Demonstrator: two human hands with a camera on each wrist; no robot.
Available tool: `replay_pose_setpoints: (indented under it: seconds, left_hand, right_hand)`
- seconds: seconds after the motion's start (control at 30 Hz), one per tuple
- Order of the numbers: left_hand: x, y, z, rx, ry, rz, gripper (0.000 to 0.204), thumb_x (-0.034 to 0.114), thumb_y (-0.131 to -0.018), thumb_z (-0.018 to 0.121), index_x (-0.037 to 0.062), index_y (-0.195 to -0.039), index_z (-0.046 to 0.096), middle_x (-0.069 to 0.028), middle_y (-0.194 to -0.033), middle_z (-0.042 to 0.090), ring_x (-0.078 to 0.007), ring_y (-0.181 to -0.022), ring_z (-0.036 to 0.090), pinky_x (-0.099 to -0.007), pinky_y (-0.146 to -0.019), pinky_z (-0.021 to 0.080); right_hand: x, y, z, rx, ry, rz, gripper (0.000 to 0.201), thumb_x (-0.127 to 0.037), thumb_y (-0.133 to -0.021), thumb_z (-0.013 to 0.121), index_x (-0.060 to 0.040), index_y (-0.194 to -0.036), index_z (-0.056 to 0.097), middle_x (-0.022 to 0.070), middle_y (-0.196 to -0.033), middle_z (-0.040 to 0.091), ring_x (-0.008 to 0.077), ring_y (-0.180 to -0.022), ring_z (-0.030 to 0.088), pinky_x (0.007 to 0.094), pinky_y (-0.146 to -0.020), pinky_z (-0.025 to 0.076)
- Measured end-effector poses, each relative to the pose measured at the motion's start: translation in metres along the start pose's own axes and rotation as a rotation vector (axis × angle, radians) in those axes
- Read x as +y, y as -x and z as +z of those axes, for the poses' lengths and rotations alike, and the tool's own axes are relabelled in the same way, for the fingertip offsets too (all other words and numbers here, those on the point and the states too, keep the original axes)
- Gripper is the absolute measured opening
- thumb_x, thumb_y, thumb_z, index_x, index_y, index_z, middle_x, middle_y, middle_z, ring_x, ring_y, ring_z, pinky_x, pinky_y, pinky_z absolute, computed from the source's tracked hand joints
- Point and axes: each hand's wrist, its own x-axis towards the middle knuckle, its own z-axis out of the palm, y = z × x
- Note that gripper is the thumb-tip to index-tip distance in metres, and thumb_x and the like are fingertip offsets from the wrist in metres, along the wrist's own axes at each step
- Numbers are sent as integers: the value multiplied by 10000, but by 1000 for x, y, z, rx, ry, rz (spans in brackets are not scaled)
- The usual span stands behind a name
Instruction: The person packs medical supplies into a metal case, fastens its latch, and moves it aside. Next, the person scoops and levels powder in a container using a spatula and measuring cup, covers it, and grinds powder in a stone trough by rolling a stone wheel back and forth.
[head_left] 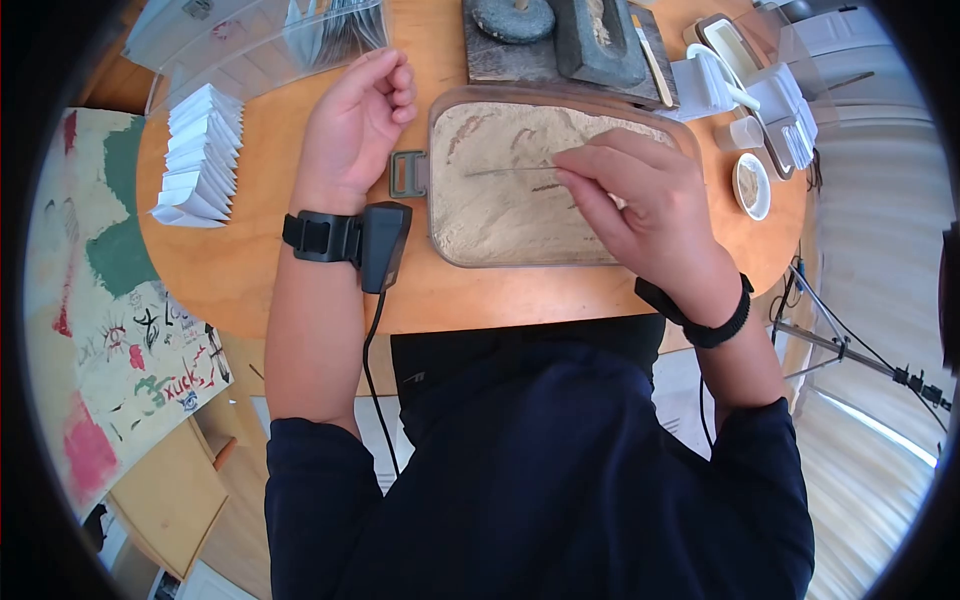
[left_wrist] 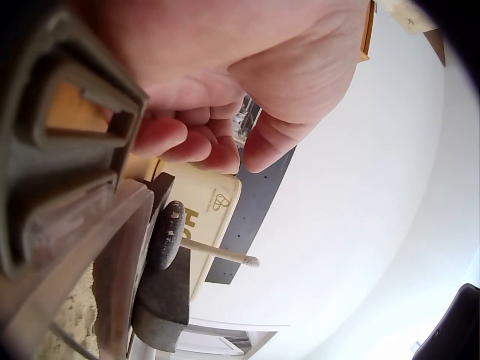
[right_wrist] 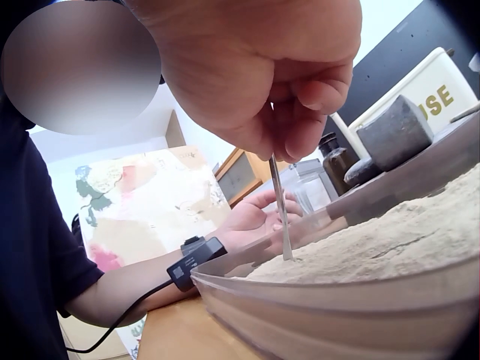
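A clear plastic tub [head_left: 530, 265] with a clip at its left side holds pale beige powder [head_left: 510, 225], marked with grooves and small mounds. My right hand [head_left: 650, 195] is over the tub's right half and pinches a slim metal rod [head_left: 510, 171] between thumb and fingers. In the right wrist view the flattened tip of the rod [right_wrist: 281, 206] meets the powder surface. My left hand [head_left: 355, 130] lies left of the tub, palm turned inward and fingers loosely curled around nothing. The tub's latch [head_left: 408, 175] is close beside the left wrist.
White folded papers [head_left: 200, 160] stand in a row at left, with a clear box [head_left: 270, 45] behind. Beyond the tub, a dark board [head_left: 500, 65] bears a round stone [head_left: 515, 18] and a stone trough [head_left: 600, 65]. A white bowl [head_left: 764, 190] and a clear cup [head_left: 740, 133] are at right.
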Motion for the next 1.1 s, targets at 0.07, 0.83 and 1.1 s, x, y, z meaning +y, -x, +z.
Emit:
replay_pose_setpoints:
  seconds: [0.07, 0.83, 1.1]
  left_hand:
    - [0, 0, -1, 2, -1, 4, 134, 141, -1007, 522, 21, -1020, 583, -23, -828, 524, -130, -756, 467, -258, -650, 394]
    - [0, -2, -5, -15, 2, -24, 140, 137, -1006, 521, 13, -1027, 580, -24, -845, 519, -133, -766, 456, -263, -659, 389]
    - [1, -2, -6, -14, 18, -17, 122, 141, -992, 551, 26, -1006, 591, -26, -849, 550, -125, -769, 490, -259, -655, 401]
  right_hand:
    - [-5, -5, 9, -10, -28, -10, 62, -67, -800, 721, -50, -850, 688, 76, -737, 620, 270, -660, 634, 363, -569, 506]
    - [-20, 37, 2, -79, -79, 92, 46, -13, -774, 722, -22, -814, 700, 114, -697, 640, 292, -626, 642, 375, -555, 513]
    - [6, 28, 9, 88, 103, 286, 26, -64, -797, 721, -51, -807, 701, 100, -700, 650, 281, -621, 644, 369, -559, 512]
